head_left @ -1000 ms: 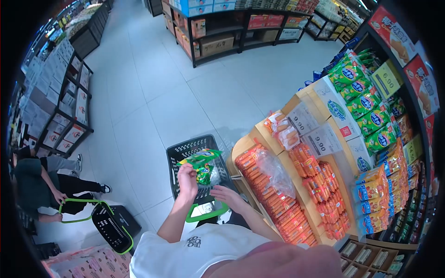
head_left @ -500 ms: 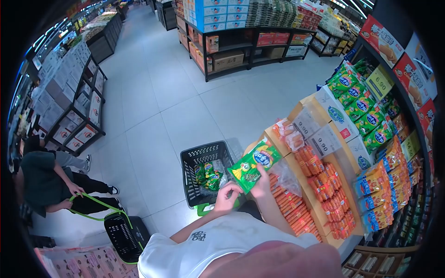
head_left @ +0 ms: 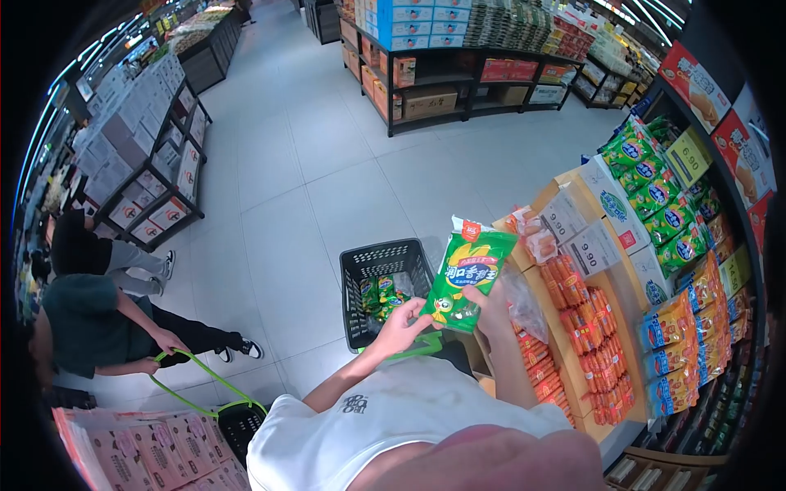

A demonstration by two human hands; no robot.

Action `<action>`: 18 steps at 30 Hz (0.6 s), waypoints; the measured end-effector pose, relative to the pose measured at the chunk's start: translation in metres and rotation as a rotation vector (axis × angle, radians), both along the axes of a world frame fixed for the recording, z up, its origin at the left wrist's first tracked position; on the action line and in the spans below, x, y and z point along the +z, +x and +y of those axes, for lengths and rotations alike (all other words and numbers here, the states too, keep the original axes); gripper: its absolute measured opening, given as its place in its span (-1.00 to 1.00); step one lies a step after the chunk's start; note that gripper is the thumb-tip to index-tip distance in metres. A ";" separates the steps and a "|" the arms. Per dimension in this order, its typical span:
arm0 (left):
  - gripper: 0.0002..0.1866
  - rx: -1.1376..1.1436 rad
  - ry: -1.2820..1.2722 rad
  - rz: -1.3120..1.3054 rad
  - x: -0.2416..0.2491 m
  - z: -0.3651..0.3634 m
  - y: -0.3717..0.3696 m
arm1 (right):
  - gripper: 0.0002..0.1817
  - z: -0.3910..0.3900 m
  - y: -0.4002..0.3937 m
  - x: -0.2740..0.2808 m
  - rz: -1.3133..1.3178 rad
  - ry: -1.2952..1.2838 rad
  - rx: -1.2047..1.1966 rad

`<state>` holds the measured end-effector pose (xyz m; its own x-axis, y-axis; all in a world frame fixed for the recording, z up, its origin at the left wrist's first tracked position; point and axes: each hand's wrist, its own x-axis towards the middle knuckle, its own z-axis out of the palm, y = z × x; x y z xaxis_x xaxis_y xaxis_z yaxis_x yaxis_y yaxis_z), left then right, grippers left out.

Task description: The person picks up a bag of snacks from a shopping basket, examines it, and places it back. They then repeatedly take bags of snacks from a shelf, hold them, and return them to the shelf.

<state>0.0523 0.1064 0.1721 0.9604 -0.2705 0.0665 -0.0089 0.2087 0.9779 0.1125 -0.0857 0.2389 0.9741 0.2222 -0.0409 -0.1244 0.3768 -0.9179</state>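
A green bag of packaged snacks (head_left: 468,270) with yellow and blue print is held upright in front of my chest. My right hand (head_left: 491,311) grips its right edge, with the thumb across the front. At the lower left corner, my left hand (head_left: 404,326) pinches the bag between thumb and fingers. Just beyond my left hand stands a black shopping basket (head_left: 350,286) with a green handle, and similar green packs (head_left: 378,296) lie in it. Orange-wrapped sausages (head_left: 566,282) fill the wooden display close to my right hand.
Green bags (head_left: 655,196) and orange bags (head_left: 673,344) hang on the shelf at right, with price cards (head_left: 591,250). At left a person (head_left: 94,323) holds a green handle (head_left: 205,368) of another basket. Stacked boxes (head_left: 135,147) and a shelf island (head_left: 458,74) flank the tiled aisle.
The green bag has turned from slanted to more upright, still in both hands. The view has shifted, and the person at left has moved, with a second person showing more behind.
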 end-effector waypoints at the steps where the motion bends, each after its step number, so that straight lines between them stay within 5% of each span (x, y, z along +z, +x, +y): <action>1: -0.80 0.016 -0.013 0.004 0.000 -0.001 -0.002 | -0.55 0.002 0.000 0.000 0.004 0.029 0.000; 10: -0.82 -0.002 0.132 0.065 0.008 -0.003 -0.004 | -0.53 -0.005 -0.001 -0.011 0.005 0.021 -0.023; 16: -0.63 -0.101 0.456 -0.215 0.005 -0.013 0.014 | -0.47 -0.029 -0.009 -0.007 0.032 -0.085 -0.073; 18: -0.52 -0.124 0.342 -0.189 0.009 -0.022 0.022 | -0.45 -0.039 -0.009 -0.009 0.005 -0.081 -0.085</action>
